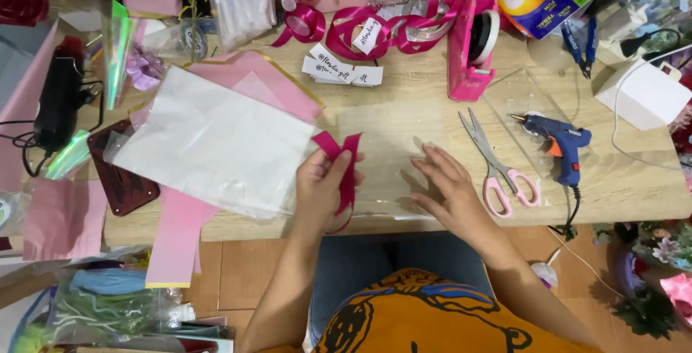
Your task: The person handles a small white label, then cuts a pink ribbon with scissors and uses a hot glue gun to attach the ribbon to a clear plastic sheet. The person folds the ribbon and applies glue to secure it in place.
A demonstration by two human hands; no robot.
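While left hand (322,184) pinches magenta ribbon (344,169), right hand (448,189) lies flat.

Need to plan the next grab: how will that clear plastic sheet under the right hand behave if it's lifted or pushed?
The clear sheet looks thin and glossy, so it will probably flop and slide easily on the wooden table. The right hand presses flat on it, which suggests it shifts when unheld. It seems very light; the left hand holding the magenta ribbon could brush it aside.
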